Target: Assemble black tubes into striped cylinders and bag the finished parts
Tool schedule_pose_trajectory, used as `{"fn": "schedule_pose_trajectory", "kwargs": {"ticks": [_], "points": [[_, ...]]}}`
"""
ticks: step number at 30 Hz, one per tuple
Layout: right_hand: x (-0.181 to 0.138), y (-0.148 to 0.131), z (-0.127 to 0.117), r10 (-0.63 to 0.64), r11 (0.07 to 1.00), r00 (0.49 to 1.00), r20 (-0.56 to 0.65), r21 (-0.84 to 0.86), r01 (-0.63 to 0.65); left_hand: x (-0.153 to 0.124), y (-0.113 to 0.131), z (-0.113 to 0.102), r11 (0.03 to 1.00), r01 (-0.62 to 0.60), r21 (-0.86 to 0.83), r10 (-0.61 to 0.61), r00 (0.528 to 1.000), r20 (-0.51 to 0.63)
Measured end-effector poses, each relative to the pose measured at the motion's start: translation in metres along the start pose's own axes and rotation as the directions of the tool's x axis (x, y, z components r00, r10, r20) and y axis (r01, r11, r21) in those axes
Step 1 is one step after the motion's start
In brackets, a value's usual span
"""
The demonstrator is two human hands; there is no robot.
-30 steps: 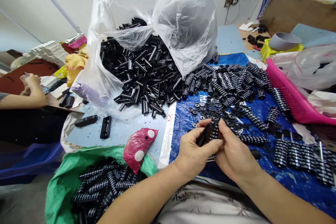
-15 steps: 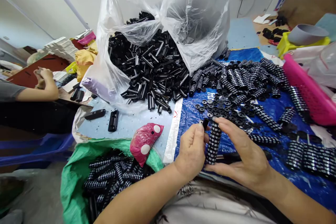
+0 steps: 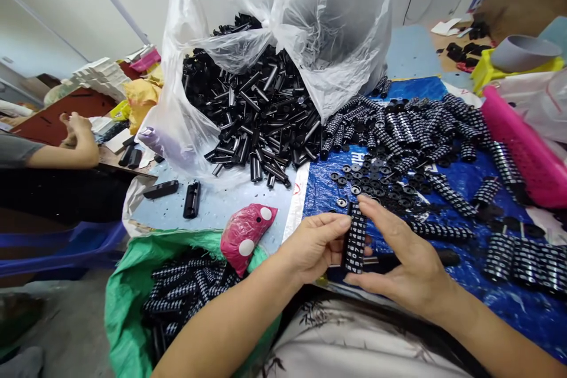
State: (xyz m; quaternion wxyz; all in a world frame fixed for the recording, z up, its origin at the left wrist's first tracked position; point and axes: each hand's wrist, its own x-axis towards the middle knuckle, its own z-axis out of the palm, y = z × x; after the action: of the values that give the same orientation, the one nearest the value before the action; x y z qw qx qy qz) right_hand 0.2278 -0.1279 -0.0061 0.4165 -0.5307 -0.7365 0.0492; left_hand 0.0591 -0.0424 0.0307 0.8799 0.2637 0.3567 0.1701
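Close to my body, a black roller printed with rows of white numbers [image 3: 355,242] stands nearly upright between my hands. My left hand [image 3: 312,242] grips its left side, the thumb near the upper end and fingers behind. A dark strip runs along that side; whether it is a separate black part I cannot tell. My right hand [image 3: 410,260] spans the roller's length, a finger at the top end and the thumb at the bottom. Just beyond lie loose small black discs [image 3: 376,174] on a blue plastic sheet [image 3: 319,189].
An open clear plastic bag [image 3: 336,29] spills black plastic parts [image 3: 266,106]. More numbered rollers [image 3: 407,124] are heaped at right beside a pink basket [image 3: 516,147]. A green sack [image 3: 121,295] holds rollers, near a pink pouch [image 3: 243,236]. Another person's arm [image 3: 66,153] shows at left.
The black piece that stuck up by my left thumb no longer shows separately. My left hand has closed in against the roller, which has turned slightly. My right hand still spans it.
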Motion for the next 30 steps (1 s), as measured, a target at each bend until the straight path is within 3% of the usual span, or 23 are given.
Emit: {"fn": "schedule_pose_trajectory", "kwargs": {"ticks": [3,5,8,10,12,14,16,18,20,22,25,30], "points": [[-0.002,0.002,0.001,0.015,0.999,0.999,0.036,0.044,-0.017,0.004,-0.005,-0.002,0.998,0.015,-0.056,-0.014,1.000,0.020],[-0.006,0.005,0.003,0.033,0.999,0.998,0.059,0.041,-0.035,0.007,-0.008,-0.004,0.998,-0.040,-0.044,0.039,0.999,-0.023],[-0.022,0.013,0.007,0.030,0.999,0.993,0.117,-0.036,-0.026,0.009,-0.006,-0.016,0.950,-0.260,0.173,0.283,0.950,-0.128],[-0.035,0.018,0.008,0.007,0.995,0.984,0.180,-0.097,0.011,0.008,0.001,-0.032,0.792,-0.393,0.468,0.502,0.854,-0.133],[-0.043,0.021,0.006,0.018,0.990,0.976,0.216,-0.140,0.013,0.005,0.010,-0.049,0.528,-0.365,0.767,0.632,0.772,-0.067],[-0.042,0.020,0.002,0.058,0.987,0.983,0.176,-0.158,-0.030,0.002,0.019,-0.062,0.266,-0.217,0.939,0.622,0.783,0.005],[-0.033,0.018,-0.003,0.072,0.986,0.995,0.064,-0.155,-0.061,0.001,0.027,-0.069,0.112,-0.095,0.989,0.524,0.851,0.022],[-0.019,0.017,-0.003,0.061,0.986,0.996,-0.065,-0.149,-0.070,0.002,0.032,-0.071,0.107,-0.028,0.994,0.406,0.914,-0.017],[-0.008,0.017,0.001,0.031,0.981,0.993,-0.113,-0.187,-0.052,0.005,0.033,-0.072,0.184,0.010,0.983,0.323,0.944,-0.070],[-0.001,0.019,0.006,0.017,0.960,0.999,-0.027,-0.279,-0.023,0.009,0.032,-0.074,0.245,0.017,0.969,0.299,0.950,-0.092],[0.005,0.017,0.011,0.029,0.932,0.994,0.102,-0.364,0.010,0.016,0.031,-0.078,0.255,0.002,0.967,0.318,0.944,-0.086],[0.013,-0.002,0.006,-0.103,0.991,0.995,-0.020,-0.084,0.101,0.025,0.040,-0.082,0.255,-0.018,0.967,0.282,0.958,-0.056]]}}
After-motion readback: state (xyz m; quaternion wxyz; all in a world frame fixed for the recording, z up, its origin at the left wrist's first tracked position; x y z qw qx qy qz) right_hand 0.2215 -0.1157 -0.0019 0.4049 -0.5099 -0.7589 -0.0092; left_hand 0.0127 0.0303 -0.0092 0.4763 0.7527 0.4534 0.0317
